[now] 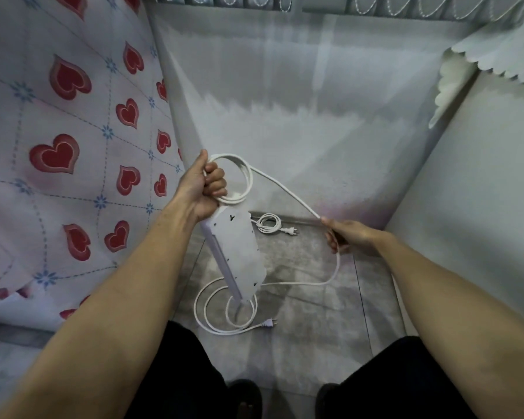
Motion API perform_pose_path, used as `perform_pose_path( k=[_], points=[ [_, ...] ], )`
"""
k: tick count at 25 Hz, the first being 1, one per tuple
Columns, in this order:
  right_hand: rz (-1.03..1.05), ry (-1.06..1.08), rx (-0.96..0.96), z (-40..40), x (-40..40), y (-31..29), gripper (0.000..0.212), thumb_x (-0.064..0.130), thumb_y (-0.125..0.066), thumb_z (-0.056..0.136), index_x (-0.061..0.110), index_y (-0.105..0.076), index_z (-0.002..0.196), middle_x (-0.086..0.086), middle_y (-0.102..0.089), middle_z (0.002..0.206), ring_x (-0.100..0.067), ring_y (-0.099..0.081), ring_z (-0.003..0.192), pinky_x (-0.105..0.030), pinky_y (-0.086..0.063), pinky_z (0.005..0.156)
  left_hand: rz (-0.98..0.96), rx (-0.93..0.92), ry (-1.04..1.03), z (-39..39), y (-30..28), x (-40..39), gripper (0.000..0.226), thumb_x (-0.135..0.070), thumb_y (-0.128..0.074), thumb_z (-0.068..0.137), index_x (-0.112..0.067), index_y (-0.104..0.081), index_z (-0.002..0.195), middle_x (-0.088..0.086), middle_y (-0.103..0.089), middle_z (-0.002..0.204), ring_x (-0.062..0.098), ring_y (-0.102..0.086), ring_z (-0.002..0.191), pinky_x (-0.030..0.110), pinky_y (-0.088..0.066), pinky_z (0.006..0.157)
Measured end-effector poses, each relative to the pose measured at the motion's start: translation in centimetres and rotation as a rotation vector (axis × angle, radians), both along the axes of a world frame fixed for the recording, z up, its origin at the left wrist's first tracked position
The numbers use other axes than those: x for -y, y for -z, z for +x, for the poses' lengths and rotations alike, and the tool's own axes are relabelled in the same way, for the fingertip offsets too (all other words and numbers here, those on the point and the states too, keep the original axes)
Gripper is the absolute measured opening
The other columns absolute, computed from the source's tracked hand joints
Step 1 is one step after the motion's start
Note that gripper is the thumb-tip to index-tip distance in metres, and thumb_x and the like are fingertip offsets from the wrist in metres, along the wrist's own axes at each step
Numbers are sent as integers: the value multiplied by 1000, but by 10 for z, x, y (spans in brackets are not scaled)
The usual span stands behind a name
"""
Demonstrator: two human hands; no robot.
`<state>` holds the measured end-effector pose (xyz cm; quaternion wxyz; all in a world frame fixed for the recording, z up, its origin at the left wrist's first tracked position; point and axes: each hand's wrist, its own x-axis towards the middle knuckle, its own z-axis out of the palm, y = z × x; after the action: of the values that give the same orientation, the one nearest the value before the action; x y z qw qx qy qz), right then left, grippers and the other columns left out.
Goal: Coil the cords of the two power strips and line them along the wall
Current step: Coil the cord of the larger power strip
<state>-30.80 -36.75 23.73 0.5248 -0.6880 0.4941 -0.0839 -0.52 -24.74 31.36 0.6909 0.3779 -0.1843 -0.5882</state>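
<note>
The left hand [204, 189] has its grip clamped on loops of white rubber cord [285, 186] and the top of the white plastic power strip [239, 249], which hangs below it. The right hand [344, 235] pinches the cord running off those loops. No writing is legible.

- The floor [309, 313] is grey, mottled tile with thin dark joints, and it meets the pale wall [285, 140] just beyond both hands.
- A small coiled cord [266, 222] lies on the floor at the foot of the wall, between the left hand [201, 189] and the right hand [347, 237], a little nearer the left. Its plug [291, 232] points toward the right hand.
- Loose loops of white cord [215, 309] lie on the floor below the left hand, nearer the person.
- This cord's plug [268, 322] rests on the tile at the loops' near right edge, below and to the left of the right hand.
</note>
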Motion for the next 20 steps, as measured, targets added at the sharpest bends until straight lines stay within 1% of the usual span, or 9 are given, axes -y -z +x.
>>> perform_pose_path(
  k=[2, 5, 8, 12, 13, 14, 15, 17, 20],
  points=[
    [-6, -53, -46, -7, 4, 5, 41, 48, -47, 95, 14, -59, 76, -5, -54, 64, -18, -52, 56, -26, -42, 56, 12, -39, -88, 7, 1, 2, 50, -51, -34, 99, -23, -33, 58, -8, -23, 39, 5, -18, 31, 19, -15, 34],
    [-113, -193, -93, 2, 0, -11, 25, 30, -49, 98, 13, -65, 90, -2, -44, 58, -15, -39, 49, -23, -34, 46, 35, 8, -113, 6, 3, 3, 49, -46, -29, 102, -21, -34, 59, -6, -26, 40, 8, -20, 32, 20, -20, 34],
    [-315, -351, -125, 29, -11, -39, 13, 21, -59, 93, 14, -68, 100, 4, -50, 59, -9, -43, 52, -22, -35, 50, 50, 98, -103, 3, 3, 3, 44, -34, -25, 102, -20, -37, 61, -4, -31, 40, 10, -23, 34, 19, -25, 37],
    [-367, -549, 32, 67, -38, -73, 15, 14, -68, 88, 4, -73, 97, 16, -62, 59, 5, -49, 55, -12, -36, 57, 80, 240, -51, 2, 6, 1, 40, -33, -27, 100, -20, -36, 63, -4, -32, 43, 11, -25, 38, 25, -24, 45],
    [-373, -575, 73, 75, -45, -80, 16, 12, -66, 88, 1, -73, 98, 15, -66, 66, 5, -51, 62, -12, -37, 60, 88, 275, -26, 1, 7, 1, 40, -32, -27, 100, -20, -35, 63, -4, -32, 44, 11, -25, 39, 26, -23, 47],
    [-374, -590, 118, 84, -52, -86, 17, 9, -64, 89, -1, -72, 100, 7, -66, 71, 0, -51, 66, -13, -38, 60, 94, 306, 4, 0, 8, 1, 39, -32, -27, 100, -20, -35, 63, -4, -32, 44, 12, -24, 40, 26, -23, 48],
    [-370, -594, 168, 91, -58, -91, 18, 7, -60, 90, 0, -72, 102, -1, -63, 71, -7, -49, 66, -18, -37, 57, 98, 327, 36, -2, 8, 0, 39, -32, -27, 100, -20, -35, 63, -4, -32, 45, 12, -25, 41, 27, -22, 49],
    [-357, -573, 274, 101, -68, -99, 24, 6, -52, 88, 4, -73, 100, -7, -48, 61, -15, -37, 55, -27, -27, 48, 109, 338, 113, -7, 8, 0, 39, -32, -27, 99, -19, -35, 63, -3, -33, 46, 13, -27, 43, 27, -24, 50],
    [-354, -497, 403, 107, -74, -109, 24, -1, -48, 92, -3, -68, 105, -4, -40, 56, -6, -33, 46, -18, -24, 43, 130, 351, 219, -16, 8, -3, 38, -31, -29, 99, -17, -39, 65, 1, -41, 49, 15, -37, 46, 26, -32, 48]
  ],
)
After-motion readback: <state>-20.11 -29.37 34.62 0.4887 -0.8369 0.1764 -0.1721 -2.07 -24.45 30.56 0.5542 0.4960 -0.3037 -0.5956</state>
